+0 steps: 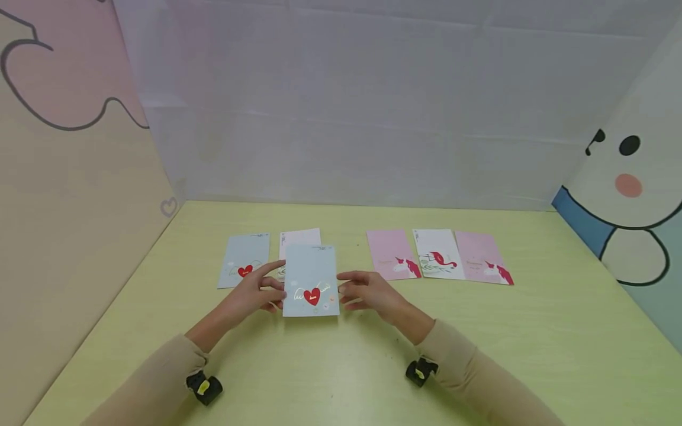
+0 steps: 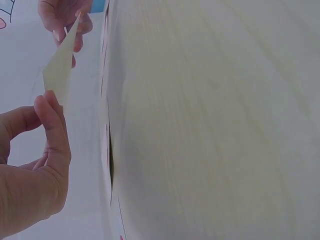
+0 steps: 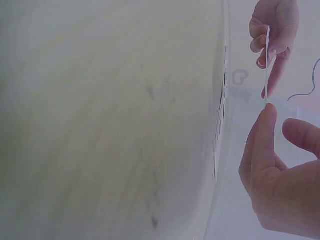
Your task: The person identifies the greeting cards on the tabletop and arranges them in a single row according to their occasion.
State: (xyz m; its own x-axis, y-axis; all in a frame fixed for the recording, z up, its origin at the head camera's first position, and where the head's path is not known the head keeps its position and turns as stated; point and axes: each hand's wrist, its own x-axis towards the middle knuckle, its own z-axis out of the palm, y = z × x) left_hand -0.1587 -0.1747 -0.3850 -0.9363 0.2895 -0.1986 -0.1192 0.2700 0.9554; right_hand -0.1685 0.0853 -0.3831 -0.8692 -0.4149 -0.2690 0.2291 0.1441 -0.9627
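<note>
A pale blue card (image 1: 311, 272) with a red winged heart is held up in front of me, in the middle of the head view. My left hand (image 1: 254, 291) pinches its left edge with curled fingers. Across from it, my right hand (image 1: 377, 294) has its fingertips at the card's right edge. In the right wrist view the thumb (image 3: 300, 134) of that hand stands apart from the card. Behind the held card lies a white card (image 1: 300, 238), partly covered by it. Another blue heart card (image 1: 242, 251) lies left of that one.
On the right of the table (image 1: 330, 367) lie a pink unicorn card (image 1: 389, 248), a white flamingo card (image 1: 434, 242) and a second pink unicorn card (image 1: 476, 251), close together in a row. A pale curtain (image 1: 346, 118) hangs along the table's back edge.
</note>
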